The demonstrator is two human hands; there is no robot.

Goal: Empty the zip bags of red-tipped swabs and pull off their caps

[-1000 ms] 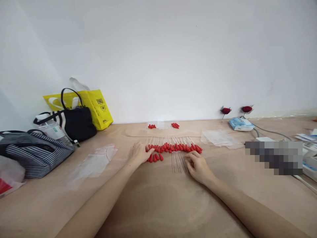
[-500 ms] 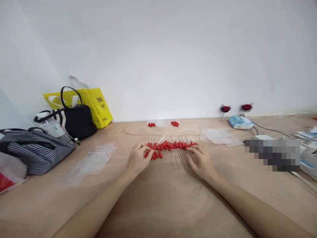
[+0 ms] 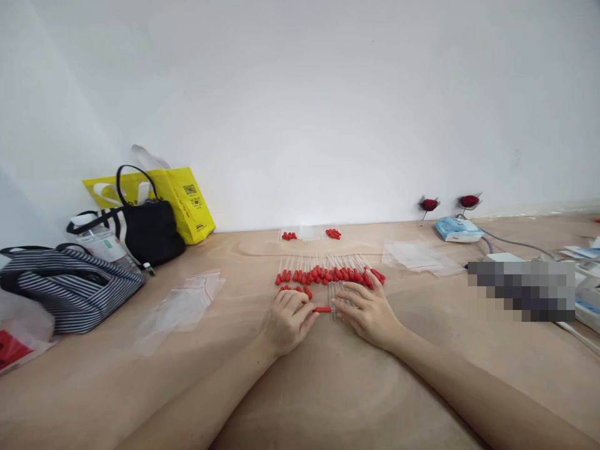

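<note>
Left hand [image 3: 287, 320] pinches a small red rubber bulb [image 3: 322, 309] against right hand's [image 3: 368, 309] clear glass tube [image 3: 334, 302]; a skewed push risks snapping it.

The caps [image 3: 328, 275] are red on clear tubes [image 3: 338, 291]. The table [image 3: 300, 387] is light brown. The wall [image 3: 300, 94] is white. 1 bag [image 3: 190, 203] is yellow, 1 purse [image 3: 150, 234] is black, and 1 tote [image 3: 65, 284] has dark and white stripes. 2 roses [image 3: 429, 204] are dark red.
</note>
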